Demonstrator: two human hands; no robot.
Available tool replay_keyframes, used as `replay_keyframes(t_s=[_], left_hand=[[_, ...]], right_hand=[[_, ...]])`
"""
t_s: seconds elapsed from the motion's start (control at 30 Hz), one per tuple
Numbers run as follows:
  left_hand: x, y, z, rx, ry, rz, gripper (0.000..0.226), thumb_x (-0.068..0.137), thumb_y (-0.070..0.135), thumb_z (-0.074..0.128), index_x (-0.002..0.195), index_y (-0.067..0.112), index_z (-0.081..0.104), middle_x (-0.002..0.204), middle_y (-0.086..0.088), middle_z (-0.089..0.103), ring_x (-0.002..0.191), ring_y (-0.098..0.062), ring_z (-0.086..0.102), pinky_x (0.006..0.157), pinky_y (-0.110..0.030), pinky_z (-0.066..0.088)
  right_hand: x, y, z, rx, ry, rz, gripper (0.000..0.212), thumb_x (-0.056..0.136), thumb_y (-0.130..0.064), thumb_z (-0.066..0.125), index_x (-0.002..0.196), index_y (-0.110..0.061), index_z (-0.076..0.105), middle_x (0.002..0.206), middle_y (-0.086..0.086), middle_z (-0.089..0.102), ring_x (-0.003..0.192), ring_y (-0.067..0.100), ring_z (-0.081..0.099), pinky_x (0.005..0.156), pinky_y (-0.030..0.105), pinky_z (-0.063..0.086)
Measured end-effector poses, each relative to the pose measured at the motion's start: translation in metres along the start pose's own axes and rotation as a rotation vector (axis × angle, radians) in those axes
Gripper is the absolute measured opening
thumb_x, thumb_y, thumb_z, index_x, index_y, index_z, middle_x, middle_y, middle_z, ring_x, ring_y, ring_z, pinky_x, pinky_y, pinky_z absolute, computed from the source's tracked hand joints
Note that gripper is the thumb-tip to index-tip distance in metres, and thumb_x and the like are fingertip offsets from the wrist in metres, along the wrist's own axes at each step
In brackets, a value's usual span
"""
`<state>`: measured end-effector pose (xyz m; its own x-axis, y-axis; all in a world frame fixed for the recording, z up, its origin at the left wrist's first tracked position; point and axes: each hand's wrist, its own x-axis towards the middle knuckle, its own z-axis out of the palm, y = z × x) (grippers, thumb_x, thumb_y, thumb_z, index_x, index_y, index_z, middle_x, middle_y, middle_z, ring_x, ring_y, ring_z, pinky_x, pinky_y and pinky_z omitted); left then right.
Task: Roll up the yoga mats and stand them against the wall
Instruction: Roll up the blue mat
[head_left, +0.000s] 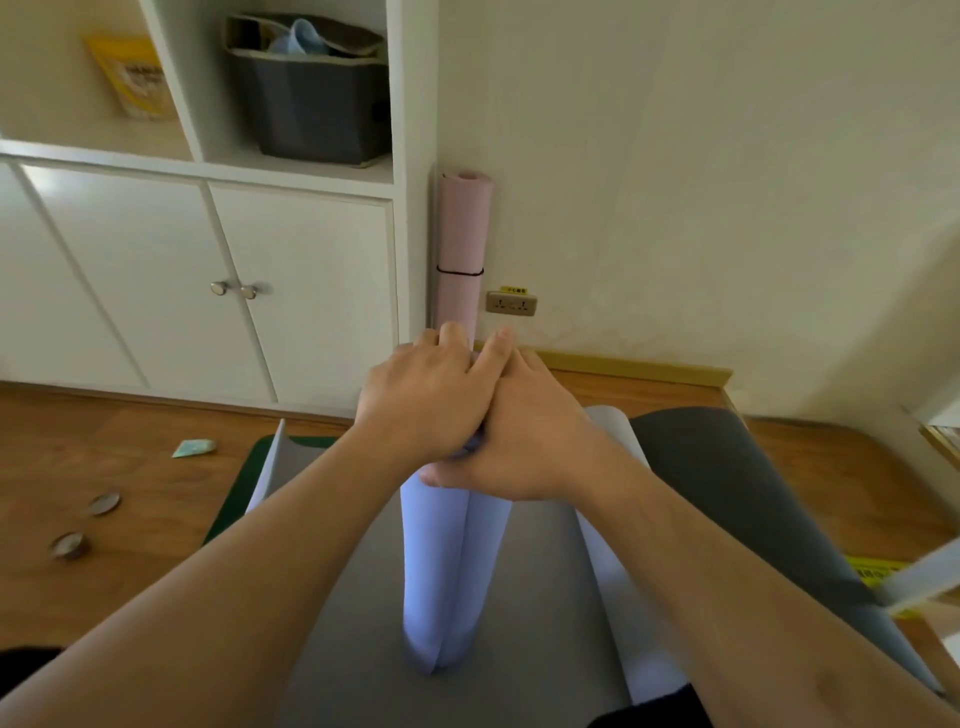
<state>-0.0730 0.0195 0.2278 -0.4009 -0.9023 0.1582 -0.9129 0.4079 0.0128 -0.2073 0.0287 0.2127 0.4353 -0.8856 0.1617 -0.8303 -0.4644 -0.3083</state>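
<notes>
A rolled lavender yoga mat (452, 561) stands upright on a grey mat (519, 623) that lies flat on the floor. My left hand (421, 400) and my right hand (524, 431) both grip the top end of the lavender roll, left fingers over right. The top of the roll is hidden under them. A rolled pink mat (462, 244) with a black band around it stands against the wall in the corner beside the cabinet. A dark grey mat (727, 483) lies unrolled to the right, and a green mat edge (244, 478) shows at the left.
A white cabinet (208, 270) with doors and open shelves fills the left; a dark bin (317, 104) sits on a shelf. A wall socket (511, 304) is beside the pink mat. Two small round tins (85, 525) and a pale packet (193, 448) lie on the wooden floor.
</notes>
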Motion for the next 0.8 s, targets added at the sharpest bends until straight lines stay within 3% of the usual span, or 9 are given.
replay_keyframes(t_s=[0.07, 0.13, 0.17, 0.23, 0.33, 0.4, 0.47, 0.57, 0.8], left_hand=[[0.002, -0.004, 0.000, -0.007, -0.028, -0.011, 0.074, 0.097, 0.035, 0.057, 0.141, 0.038, -0.002, 0.127, -0.014, 0.044, 0.112, -0.040, 0.054, 0.086, -0.056, 0.055], [-0.001, -0.004, -0.002, 0.031, -0.033, 0.021, 0.076, 0.101, 0.033, 0.053, 0.144, 0.036, -0.010, 0.137, -0.014, 0.043, 0.117, -0.042, 0.054, 0.091, -0.056, 0.053], [-0.002, -0.004, -0.001, 0.050, -0.024, 0.042, 0.074, 0.102, 0.031, 0.051, 0.144, 0.035, -0.010, 0.140, -0.014, 0.044, 0.119, -0.042, 0.053, 0.092, -0.056, 0.053], [-0.002, -0.003, 0.001, 0.084, -0.038, 0.065, 0.075, 0.102, 0.027, 0.052, 0.145, 0.034, -0.009, 0.142, -0.014, 0.046, 0.120, -0.043, 0.052, 0.093, -0.056, 0.053], [-0.003, 0.006, -0.003, 0.089, -0.088, 0.019, 0.059, 0.103, 0.030, 0.048, 0.148, 0.033, 0.010, 0.137, -0.010, 0.047, 0.118, -0.040, 0.050, 0.091, -0.053, 0.054], [-0.006, 0.015, -0.009, 0.045, -0.062, -0.052, 0.039, 0.106, 0.031, 0.044, 0.144, 0.025, 0.037, 0.132, -0.007, 0.048, 0.114, -0.034, 0.049, 0.090, -0.046, 0.053], [-0.009, 0.018, -0.008, -0.093, -0.024, -0.147, 0.032, 0.107, 0.029, 0.039, 0.137, 0.020, 0.050, 0.129, -0.005, 0.052, 0.111, -0.030, 0.050, 0.088, -0.042, 0.049], [-0.011, 0.010, -0.006, -0.472, 0.076, -0.339, 0.026, 0.103, 0.033, 0.041, 0.125, 0.028, 0.054, 0.126, 0.001, 0.061, 0.107, -0.025, 0.056, 0.084, -0.039, 0.043], [-0.018, 0.012, -0.002, -0.811, 0.181, -0.394, 0.033, 0.104, 0.033, 0.046, 0.136, 0.030, 0.055, 0.135, 0.006, 0.059, 0.116, -0.017, 0.057, 0.096, -0.036, 0.047]], right_hand=[[-0.001, 0.004, -0.020, 0.365, -0.115, -0.054, 0.050, 0.069, -0.045, 0.084, 0.114, -0.031, 0.067, 0.112, -0.005, 0.069, 0.110, 0.020, 0.064, 0.097, 0.037, 0.056], [-0.008, 0.014, -0.042, 0.891, -0.278, -0.030, 0.051, 0.083, -0.009, 0.074, 0.132, -0.004, 0.062, 0.123, 0.018, 0.071, 0.121, 0.027, 0.068, 0.106, 0.041, 0.055], [-0.009, 0.020, -0.050, 1.071, -0.281, 0.042, 0.055, 0.085, -0.009, 0.065, 0.138, 0.004, 0.058, 0.132, 0.024, 0.068, 0.128, 0.031, 0.065, 0.111, 0.043, 0.051], [-0.004, 0.028, -0.058, 1.202, -0.108, 0.247, 0.057, 0.086, -0.021, 0.057, 0.140, -0.002, 0.061, 0.133, 0.022, 0.070, 0.127, 0.032, 0.066, 0.111, 0.044, 0.050], [0.008, 0.023, -0.048, 0.874, 0.201, 0.421, 0.035, 0.105, -0.036, 0.048, 0.125, -0.014, 0.067, 0.126, 0.008, 0.072, 0.112, 0.023, 0.069, 0.107, 0.044, 0.051], [0.006, 0.010, -0.028, 0.698, 0.183, 0.391, 0.040, 0.110, -0.043, 0.041, 0.116, -0.016, 0.069, 0.116, -0.008, 0.071, 0.104, 0.013, 0.065, 0.098, 0.037, 0.049], [0.002, 0.002, -0.012, 0.736, 0.149, 0.414, 0.037, 0.110, -0.046, 0.042, 0.108, -0.026, 0.073, 0.105, -0.016, 0.073, 0.099, 0.002, 0.065, 0.085, 0.029, 0.045], [0.006, 0.000, -0.008, 0.719, 0.137, 0.435, 0.034, 0.111, -0.045, 0.040, 0.106, -0.029, 0.070, 0.103, -0.012, 0.070, 0.098, 0.005, 0.064, 0.074, 0.025, 0.042], [0.006, -0.001, -0.012, 0.440, 0.111, 0.405, 0.032, 0.111, -0.027, 0.039, 0.095, -0.016, 0.065, 0.097, 0.001, 0.068, 0.088, 0.015, 0.062, 0.066, 0.026, 0.041]])
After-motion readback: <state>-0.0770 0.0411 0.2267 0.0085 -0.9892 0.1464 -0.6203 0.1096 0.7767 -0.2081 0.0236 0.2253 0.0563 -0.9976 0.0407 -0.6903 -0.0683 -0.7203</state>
